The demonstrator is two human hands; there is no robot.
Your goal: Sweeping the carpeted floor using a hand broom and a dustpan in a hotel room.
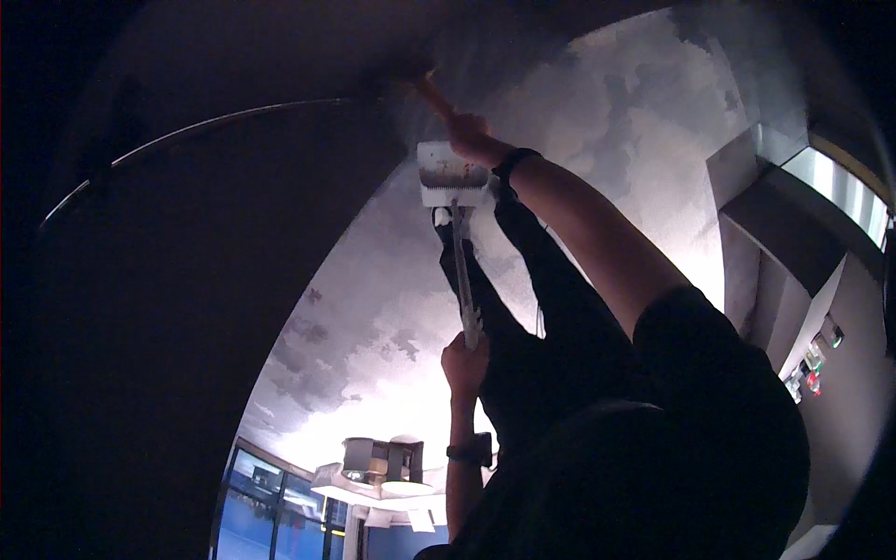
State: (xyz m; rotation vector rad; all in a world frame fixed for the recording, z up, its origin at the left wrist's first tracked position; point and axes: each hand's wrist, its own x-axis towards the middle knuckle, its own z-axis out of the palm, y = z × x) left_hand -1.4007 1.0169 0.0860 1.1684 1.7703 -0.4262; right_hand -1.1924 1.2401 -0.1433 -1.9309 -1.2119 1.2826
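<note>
My right hand (472,136) is closed around a thin wood-coloured handle (437,96), which slants up and left into darkness; its far end cannot be made out. My left hand (465,364) grips the top of a pale long handle (463,273). That handle runs to a white dustpan (453,171) with a row of comb teeth, close to my feet. Brownish marks or bits show in the pan, partly behind my right hand. A shoe (441,217) is just beside the pan's lower edge.
A large dark surface (175,294) with a thin bright edge fills the left. Mottled grey floor (364,329) lies around my feet. Dark-framed windows (280,511) and a white-topped furnishing (392,490) are at the lower left. Boxy grey furniture (784,224) and small colourful items (812,367) are at right.
</note>
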